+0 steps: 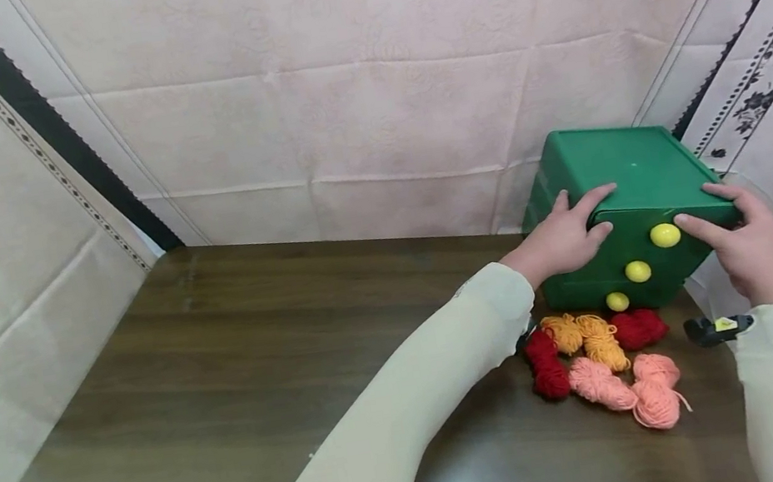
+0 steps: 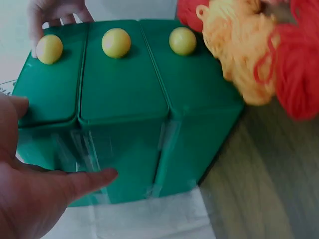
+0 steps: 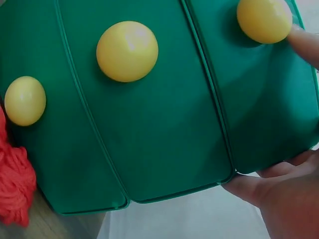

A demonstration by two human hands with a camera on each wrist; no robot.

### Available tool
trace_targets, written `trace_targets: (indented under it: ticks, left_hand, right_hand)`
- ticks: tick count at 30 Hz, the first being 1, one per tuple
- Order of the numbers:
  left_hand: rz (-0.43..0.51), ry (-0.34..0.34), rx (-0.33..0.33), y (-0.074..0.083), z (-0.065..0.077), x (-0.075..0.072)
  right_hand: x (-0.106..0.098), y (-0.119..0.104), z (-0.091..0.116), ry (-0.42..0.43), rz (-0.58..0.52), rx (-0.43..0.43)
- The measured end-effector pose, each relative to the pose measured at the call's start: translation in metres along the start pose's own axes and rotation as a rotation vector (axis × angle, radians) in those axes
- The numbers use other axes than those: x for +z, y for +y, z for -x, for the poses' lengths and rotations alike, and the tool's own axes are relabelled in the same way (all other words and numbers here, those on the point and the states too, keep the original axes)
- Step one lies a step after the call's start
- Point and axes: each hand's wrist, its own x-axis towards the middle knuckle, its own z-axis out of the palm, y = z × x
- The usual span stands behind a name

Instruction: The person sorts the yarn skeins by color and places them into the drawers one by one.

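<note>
A small green drawer cabinet [image 1: 635,159] with three drawers and round yellow knobs [image 1: 638,271] stands at the back right of the table. My left hand [image 1: 559,240] lies at its upper left front corner, fingers spread and mostly straight over the top edge and left side. My right hand [image 1: 754,242] grips the upper right corner, thumb on the front beside the top knob and other fingers round the edge. All three drawers look closed in the right wrist view, where the middle knob [image 3: 127,51] shows large.
In front of the cabinet lie several yarn bundles: dark red [image 1: 546,366], orange [image 1: 603,343] and pink [image 1: 656,390]. The brown wooden table [image 1: 242,382] extends to the left. Pale patterned cloth [image 1: 336,114] hangs behind and on both sides, close to the cabinet's right.
</note>
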Motion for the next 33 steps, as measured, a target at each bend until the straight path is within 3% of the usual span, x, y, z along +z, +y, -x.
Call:
trace_targets:
  ticks: [6,10,18,25,33]
  left_hand:
    - [0.173,0.026,-0.019,0.004,0.001,0.006]
    - [0.206,0.024,-0.014,0.006,0.002,0.005]
    - [0.222,0.036,0.001,0.001,0.005,-0.004]
    - [0.216,0.058,0.019,-0.011,0.013,-0.013]
    - [0.252,0.094,0.034,-0.02,0.022,-0.023]
  right_hand:
    - [0.003,-0.002,0.003,0.036,-0.188,0.058]
    - [0.002,-0.003,0.004,0.06,-0.323,0.074]
    - [0.009,-0.011,0.005,0.125,-0.476,0.047]
    - [0.022,-0.027,0.013,0.115,-0.536,-0.029]
    - [0.033,-0.033,0.007,0.216,-0.554,-0.083]
